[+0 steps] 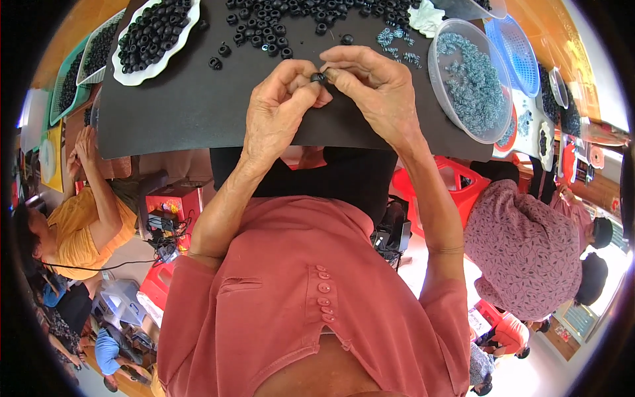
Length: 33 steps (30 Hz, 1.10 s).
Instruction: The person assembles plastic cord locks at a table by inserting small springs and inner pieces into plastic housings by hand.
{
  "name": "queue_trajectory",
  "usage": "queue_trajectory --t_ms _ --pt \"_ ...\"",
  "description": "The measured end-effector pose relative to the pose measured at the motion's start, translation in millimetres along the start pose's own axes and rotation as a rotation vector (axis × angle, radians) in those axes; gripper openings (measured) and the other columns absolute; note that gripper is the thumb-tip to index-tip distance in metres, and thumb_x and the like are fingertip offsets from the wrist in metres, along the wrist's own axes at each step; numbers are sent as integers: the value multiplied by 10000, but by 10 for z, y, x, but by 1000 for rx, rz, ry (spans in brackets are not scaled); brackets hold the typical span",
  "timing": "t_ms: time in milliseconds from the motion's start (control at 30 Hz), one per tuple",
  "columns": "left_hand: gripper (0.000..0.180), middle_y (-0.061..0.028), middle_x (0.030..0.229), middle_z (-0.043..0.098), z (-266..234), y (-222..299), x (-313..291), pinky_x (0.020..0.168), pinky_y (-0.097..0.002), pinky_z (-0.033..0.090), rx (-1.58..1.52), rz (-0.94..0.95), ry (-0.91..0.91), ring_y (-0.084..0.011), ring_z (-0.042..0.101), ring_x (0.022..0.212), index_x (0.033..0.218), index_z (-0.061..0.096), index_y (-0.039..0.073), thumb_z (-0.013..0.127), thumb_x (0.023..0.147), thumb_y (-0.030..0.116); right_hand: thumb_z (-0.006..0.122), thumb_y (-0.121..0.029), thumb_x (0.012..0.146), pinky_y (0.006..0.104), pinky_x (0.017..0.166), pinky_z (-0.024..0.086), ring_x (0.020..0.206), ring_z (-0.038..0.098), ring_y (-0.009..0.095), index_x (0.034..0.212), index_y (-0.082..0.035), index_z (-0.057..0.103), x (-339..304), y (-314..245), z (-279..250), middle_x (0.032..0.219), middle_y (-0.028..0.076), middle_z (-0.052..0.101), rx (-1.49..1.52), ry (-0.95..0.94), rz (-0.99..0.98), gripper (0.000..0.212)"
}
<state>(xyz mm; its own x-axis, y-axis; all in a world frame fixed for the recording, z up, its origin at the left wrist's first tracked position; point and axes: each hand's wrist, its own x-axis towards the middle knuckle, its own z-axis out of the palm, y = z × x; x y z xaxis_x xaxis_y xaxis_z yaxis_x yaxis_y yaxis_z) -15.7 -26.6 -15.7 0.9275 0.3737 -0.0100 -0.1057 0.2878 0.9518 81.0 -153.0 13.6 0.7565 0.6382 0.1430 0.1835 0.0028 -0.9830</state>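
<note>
Black plastic, by the look of it, and we have one small rounded piece (318,77) right in the middle of things, above the dark bench (178,122). The left hand (283,99) has it, thumb and forefinger narrowed around it, and the piece sits at those fingertips on the side facing the right hand (374,86). Here's the relation that counts: the piece lies between the two hands, left of the right hand's thumb tip, with the left hand the nearer. The right thumb and forefinger come almost together just beside it; whether they grip something tiny, we can't tell. Its long axis? Too small and too covered for us to call.

Looking past the fingertips, we find loose black pieces (268,26) scattered at the far side, more of them heaped in a scalloped white dish (186,36) to the left. Over on the right, we see loose bluish coils (395,38) beyond the right hand, and a clear round tub (456,120) full of them.
</note>
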Motion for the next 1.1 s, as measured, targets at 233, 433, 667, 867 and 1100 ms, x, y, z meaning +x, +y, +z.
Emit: queue_trajectory --t_ms 233,433,667,867,1100 --pt "143 -53 801 629 7 -5 -6 745 -250 507 -10 3 8 -106 609 774 1028 573 -37 525 897 -4 595 50 865 217 646 510 697 620 94 962 30 657 -62 66 82 788 53 658 194 -2 -10 117" --pt "139 -42 794 608 17 -13 5 747 -251 506 -10 9 14 -107 603 777 1022 572 -43 520 899 -4 589 66 864 226 628 505 677 606 102 955 39 651 -61 72 128 828 66 634 199 32 -52 113" --pt "155 -33 791 597 -5 -17 15 750 -250 506 -31 46 -7 -104 594 768 1041 570 -50 516 904 -2 597 56 850 229 655 504 725 602 97 1005 25 656 -93 186 171 945 69 617 155 60 -112 168" --pt "162 -11 792 584 -18 20 39 757 -240 505 -93 -41 30 -89 580 763 1040 600 -39 535 899 9 634 61 764 243 711 516 804 609 122 1038 6 655 -92 160 99 977 78 609 -158 15 -273 280" --pt "154 2 812 597 -72 0 91 762 -212 491 -213 -132 36 -66 579 784 1010 621 -7 592 867 41 696 69 674 289 668 519 763 591 193 1020 -18 648 -22 206 155 958 87 605 -414 61 -499 360"
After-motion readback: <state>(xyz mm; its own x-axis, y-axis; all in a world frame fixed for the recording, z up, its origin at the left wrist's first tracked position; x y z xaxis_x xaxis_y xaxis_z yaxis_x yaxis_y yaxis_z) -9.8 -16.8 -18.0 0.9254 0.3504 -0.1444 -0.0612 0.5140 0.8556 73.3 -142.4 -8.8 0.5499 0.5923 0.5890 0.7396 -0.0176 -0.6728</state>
